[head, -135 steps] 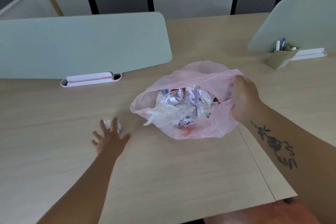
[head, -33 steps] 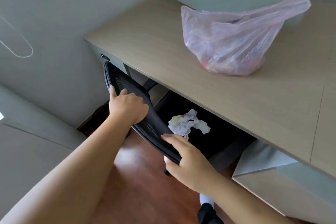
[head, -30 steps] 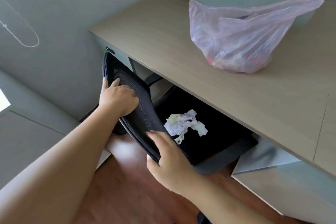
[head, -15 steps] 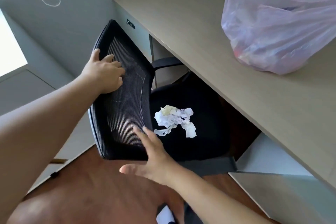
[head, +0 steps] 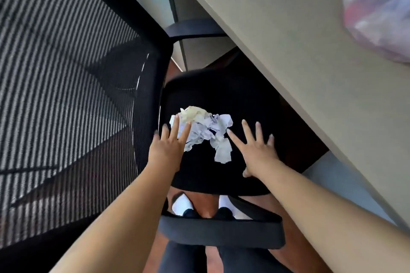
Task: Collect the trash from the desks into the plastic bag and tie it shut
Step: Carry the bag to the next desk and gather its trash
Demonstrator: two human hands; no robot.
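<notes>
- Fingers (head: 176, 125) of left hand (head: 165, 150): straight, spread wide, nothing held. Tips over the near-left edge of the crumpled paper (head: 206, 130); contact not resolvable.
- Fingers (head: 246, 129) of right hand (head: 258, 153): also splayed wide, empty. Index tip just beside the paper's right side; palm low over the seat.
- Crumpled paper: white wad, yellowish piece on its far side, one loose scrap trailing toward the near side. Lying on the black chair seat (head: 221, 93), between the two hands.
- Chair seat: far part tucked under the counter (head: 288, 39) edge. Mesh backrest (head: 66, 73) at left, large and close to the camera. Near armrest (head: 221, 229) across the lower view; far armrest (head: 193, 28) just below the counter edge.
- Plastic bag (head: 377, 6): pink, translucent, on the counter at upper right, blurred and cut by the frame edge. Well apart from the paper; mouth not in view.
- Below the seat: reddish wood floor (head: 297, 241), white socks (head: 180, 205) between seat and near armrest.
</notes>
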